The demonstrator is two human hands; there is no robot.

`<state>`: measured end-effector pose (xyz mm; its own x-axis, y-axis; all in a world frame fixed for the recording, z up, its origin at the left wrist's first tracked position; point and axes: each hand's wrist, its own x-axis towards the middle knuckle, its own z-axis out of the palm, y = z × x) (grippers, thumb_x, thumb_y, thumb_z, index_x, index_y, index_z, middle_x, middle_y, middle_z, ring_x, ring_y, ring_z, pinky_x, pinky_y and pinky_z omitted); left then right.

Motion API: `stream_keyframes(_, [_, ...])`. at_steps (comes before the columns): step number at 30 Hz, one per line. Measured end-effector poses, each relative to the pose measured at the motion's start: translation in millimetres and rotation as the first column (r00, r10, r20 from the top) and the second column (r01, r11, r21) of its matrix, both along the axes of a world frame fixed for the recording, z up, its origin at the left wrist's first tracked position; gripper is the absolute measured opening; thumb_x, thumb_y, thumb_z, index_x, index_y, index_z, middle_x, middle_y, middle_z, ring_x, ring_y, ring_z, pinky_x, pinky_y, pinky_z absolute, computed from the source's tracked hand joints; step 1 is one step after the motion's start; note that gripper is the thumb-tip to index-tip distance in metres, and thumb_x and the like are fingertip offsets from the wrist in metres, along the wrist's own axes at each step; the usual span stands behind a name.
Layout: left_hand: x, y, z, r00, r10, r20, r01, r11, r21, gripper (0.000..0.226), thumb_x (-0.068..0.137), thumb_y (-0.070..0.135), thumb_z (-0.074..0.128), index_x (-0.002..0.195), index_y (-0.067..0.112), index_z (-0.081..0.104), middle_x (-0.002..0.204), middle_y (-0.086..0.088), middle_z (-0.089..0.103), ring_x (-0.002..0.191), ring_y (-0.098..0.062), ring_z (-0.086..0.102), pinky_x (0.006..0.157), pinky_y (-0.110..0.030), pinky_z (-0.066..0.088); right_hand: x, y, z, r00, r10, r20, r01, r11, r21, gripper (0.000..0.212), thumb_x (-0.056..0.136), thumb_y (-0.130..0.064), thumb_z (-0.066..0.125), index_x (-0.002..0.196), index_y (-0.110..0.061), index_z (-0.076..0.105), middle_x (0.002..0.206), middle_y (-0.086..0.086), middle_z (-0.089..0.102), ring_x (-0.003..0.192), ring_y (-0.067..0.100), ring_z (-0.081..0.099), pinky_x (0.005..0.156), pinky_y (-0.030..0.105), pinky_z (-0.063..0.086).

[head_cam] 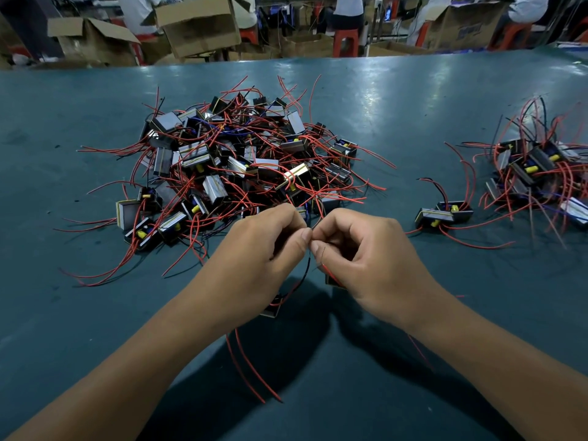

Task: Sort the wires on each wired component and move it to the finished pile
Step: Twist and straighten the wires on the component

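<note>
Unsorted pile point(229, 160) sits just beyond our left hand point(254, 259), its wires reaching close to the fingers; we could snag one. Left hand is curled, pinching thin wire ends against our right hand point(366, 259), also curled in a pinch. The wired component point(273, 308) dangles below between the wrists and could slip. Finished pile point(537, 176) lies well right.
</note>
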<state>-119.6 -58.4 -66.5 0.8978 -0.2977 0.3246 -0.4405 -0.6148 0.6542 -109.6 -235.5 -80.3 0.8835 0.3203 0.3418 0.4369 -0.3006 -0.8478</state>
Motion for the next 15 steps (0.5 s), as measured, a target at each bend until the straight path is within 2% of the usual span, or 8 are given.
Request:
stream_keyframes(2, [-0.8,-1.2,0.0,0.995,0.029,-0.095,-0.032,0.999,-0.032,0.024,0.1,0.024,0.055,0.077,0.026,0.056,0.057,0.016,0.048,0.048,-0.003,0.039,0.048,-0.013,0.031,-0.7,0.5,-0.1,1.0,0.003,0.028,-0.002,1.0,-0.03,0.011,0.088,-0.005,0.065,0.079,-0.011,0.063,0.057,0.011,0.058,0.053,0.028,0.051,0.054,0.042,0.045])
stream_keyframes(4, [-0.5,-1.3,-0.8,0.962,0.055,-0.269,-0.094,0.987,-0.133,0.03,0.099,0.023,0.056,0.069,0.024,0.058,0.05,0.013,0.042,0.043,-0.003,0.033,0.044,-0.016,0.028,-1.4,1.2,-0.8,0.998,0.005,0.069,0.002,0.995,-0.097,0.012,0.086,-0.006,0.066,0.078,-0.014,0.062,0.056,0.002,0.055,0.052,0.019,0.048,0.055,0.039,0.045])
stream_keyframes(6, [-1.4,-3.0,-0.7,0.868,0.022,-0.496,-0.198,0.932,-0.305,0.036,0.097,0.018,0.057,0.062,0.023,0.059,0.052,0.008,0.04,0.042,-0.007,0.03,0.04,-0.02,0.026,-2.2,1.6,-0.6,0.995,0.019,0.102,-0.004,0.989,-0.148,0.013,0.085,-0.008,0.067,0.078,-0.017,0.062,0.056,-0.006,0.051,0.052,0.011,0.045,0.054,0.034,0.044])
stream_keyframes(8, [-1.4,-4.6,0.7,0.785,-0.064,-0.616,-0.265,0.864,-0.428,0.034,0.095,0.014,0.057,0.061,0.018,0.06,0.054,0.002,0.041,0.042,-0.009,0.029,0.038,-0.019,0.025,-2.3,1.3,-0.3,0.996,0.047,0.08,-0.037,0.991,-0.126,0.012,0.086,-0.007,0.067,0.079,-0.015,0.063,0.056,-0.002,0.052,0.052,0.012,0.046,0.053,0.03,0.043])
stream_keyframes(9, [-0.6,-4.2,1.8,0.788,-0.09,-0.609,-0.257,0.851,-0.458,0.032,0.095,0.013,0.057,0.063,0.016,0.06,0.054,0.0,0.042,0.042,-0.011,0.03,0.037,-0.02,0.026,-1.9,0.5,0.0,0.997,0.058,0.045,-0.054,0.995,-0.088,0.012,0.087,-0.006,0.066,0.079,-0.014,0.063,0.056,0.002,0.054,0.051,0.013,0.046,0.052,0.03,0.043])
stream_keyframes(11, [2.3,2.1,3.0,0.891,-0.066,-0.449,-0.148,0.893,-0.426,0.027,0.095,0.012,0.059,0.068,0.014,0.062,0.055,-0.003,0.049,0.045,-0.015,0.04,0.04,-0.025,0.035,0.6,-2.3,1.3,0.998,0.065,-0.019,-0.065,0.998,-0.024,0.013,0.088,-0.006,0.065,0.078,-0.014,0.063,0.058,0.009,0.057,0.05,0.012,0.046,0.05,0.029,0.043])
stream_keyframes(13, [7.3,13.9,6.3,0.988,-0.045,-0.144,0.011,0.973,-0.23,0.013,0.095,0.012,0.065,0.083,0.018,0.067,0.068,0.002,0.061,0.057,-0.011,0.054,0.052,-0.027,0.046,4.2,-5.1,2.2,0.996,0.068,-0.057,-0.068,0.998,-0.001,0.014,0.089,-0.006,0.066,0.077,-0.014,0.063,0.059,0.008,0.058,0.053,0.009,0.047,0.051,0.026,0.041])
stream_keyframes(15, [10.8,22.7,8.2,0.991,-0.124,0.046,0.127,0.99,-0.068,0.008,0.092,0.014,0.071,0.096,0.021,0.071,0.087,0.009,0.065,0.074,-0.013,0.062,0.065,-0.025,0.05,7.4,-7.1,2.4,0.992,0.084,-0.096,-0.082,0.996,0.027,0.016,0.089,-0.004,0.067,0.077,-0.014,0.064,0.056,-0.002,0.056,0.053,0.005,0.046,0.052,0.019,0.039])
